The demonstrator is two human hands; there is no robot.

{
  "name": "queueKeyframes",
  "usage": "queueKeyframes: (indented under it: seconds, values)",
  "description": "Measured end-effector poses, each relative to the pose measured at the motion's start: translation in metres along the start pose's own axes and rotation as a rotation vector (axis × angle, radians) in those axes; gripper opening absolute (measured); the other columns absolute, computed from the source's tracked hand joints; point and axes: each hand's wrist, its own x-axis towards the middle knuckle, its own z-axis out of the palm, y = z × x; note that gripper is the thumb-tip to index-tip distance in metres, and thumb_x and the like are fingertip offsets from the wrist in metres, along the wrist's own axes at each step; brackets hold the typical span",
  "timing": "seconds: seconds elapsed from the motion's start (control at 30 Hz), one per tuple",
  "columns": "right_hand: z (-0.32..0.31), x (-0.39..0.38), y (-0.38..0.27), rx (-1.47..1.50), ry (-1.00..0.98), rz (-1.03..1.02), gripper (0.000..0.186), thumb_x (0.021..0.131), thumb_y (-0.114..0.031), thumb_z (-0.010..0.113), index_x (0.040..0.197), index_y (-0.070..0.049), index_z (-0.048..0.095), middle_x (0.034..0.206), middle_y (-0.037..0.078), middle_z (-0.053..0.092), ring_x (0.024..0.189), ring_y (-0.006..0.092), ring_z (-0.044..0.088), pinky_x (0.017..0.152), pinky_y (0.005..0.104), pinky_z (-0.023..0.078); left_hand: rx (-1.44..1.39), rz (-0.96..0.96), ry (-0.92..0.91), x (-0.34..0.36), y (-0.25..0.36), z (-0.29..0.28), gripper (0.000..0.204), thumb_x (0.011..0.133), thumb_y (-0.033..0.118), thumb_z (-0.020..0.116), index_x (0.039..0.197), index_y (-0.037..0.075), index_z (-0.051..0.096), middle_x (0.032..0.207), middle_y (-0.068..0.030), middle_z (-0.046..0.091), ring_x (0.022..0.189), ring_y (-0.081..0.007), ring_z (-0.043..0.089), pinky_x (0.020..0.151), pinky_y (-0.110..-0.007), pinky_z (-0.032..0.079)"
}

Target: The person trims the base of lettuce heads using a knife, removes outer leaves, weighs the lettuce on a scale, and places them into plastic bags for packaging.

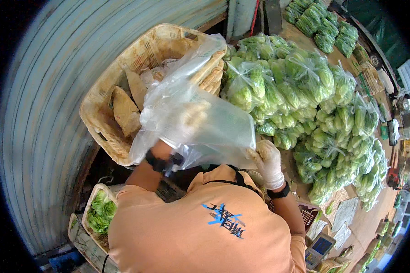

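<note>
A large clear plastic bag (225,125) hangs between my hands, partly over the right side of a dirty cream plastic crate (90,98). My right hand (268,163), in a white glove, pinches the bag's right edge between thumb and fingers. My left hand (193,116) is behind or inside the bag, showing as a pale blur through the film. Its fingers cannot be made out. The crate holds crumpled clear plastic and brown cardboard-like pieces (124,111).
Clear bags of green leafy vegetables (300,82) are piled to the right, with more bags (316,22) at the far right. A corrugated metal wall (45,136) stands left. Loose greens (101,211) fill a lower-left crate. A digital scale (321,249) sits lower right.
</note>
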Motion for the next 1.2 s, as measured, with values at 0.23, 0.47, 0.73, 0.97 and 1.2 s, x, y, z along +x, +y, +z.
queueKeyframes:
  seconds: [0.23,0.47,0.73,0.97,1.2]
  values:
    - [-0.031,-0.024,-0.017,-0.243,-0.08,-0.207,0.016,0.07,-0.023,0.074,0.069,-0.011,0.063,0.063,0.003,0.058,0.061,0.021,0.059,0.05,0.0326,0.048,0.464,-0.578,-0.209,-0.024,-0.113,-0.042,0.058,0.093,0.051,0.034,0.126,0.007,0.052,0.126,-0.0208,0.053,0.118,-0.0362,0.048,0.1,-0.042,0.035]
    - [-0.031,-0.056,-0.025,-0.316,-0.108,-0.234,0.013,0.064,-0.017,0.072,0.067,-0.011,0.06,0.06,0.003,0.051,0.059,0.0209,0.055,0.05,0.032,0.046,0.33,-0.605,-0.387,-0.013,-0.13,-0.041,0.066,0.094,0.055,0.024,0.129,0.005,0.049,0.132,-0.0228,0.047,0.124,-0.0332,0.044,0.103,-0.038,0.034]
    - [-0.198,-0.245,0.032,-0.159,0.702,0.781,0.009,0.088,-0.011,0.058,0.086,-0.003,0.056,0.08,-0.001,0.049,0.073,0.0113,0.045,0.067,0.0255,0.042,-0.119,-0.852,-0.324,-0.025,-0.116,-0.063,0.063,0.093,0.053,0.033,0.13,0.003,0.047,0.128,-0.025,0.05,0.118,-0.0362,0.049,0.098,-0.04,0.039]
    - [-0.157,-0.29,-0.016,0.457,1.153,0.9,0.053,0.091,-0.016,0.054,0.139,-0.004,0.035,0.131,0.008,0.04,0.12,0.0184,0.039,0.1,0.0327,0.035,0.846,-0.009,0.266,0.049,-0.02,-0.058,0.047,0.092,0.039,0.051,0.125,0.006,0.053,0.121,-0.0182,0.056,0.112,-0.0306,0.054,0.099,-0.042,0.039]
    - [-0.048,-0.15,-0.047,0.221,0.441,0.376,0.017,0.082,-0.006,0.058,0.098,-0.003,0.054,0.095,0.011,0.055,0.077,0.0203,0.056,0.069,0.032,0.048,-1.092,-0.141,-1.447,0.033,0.126,0.141,0.071,0.091,0.049,0.051,0.141,0.004,0.029,0.132,-0.0149,0.049,0.118,-0.0238,0.049,0.1,-0.038,0.038]
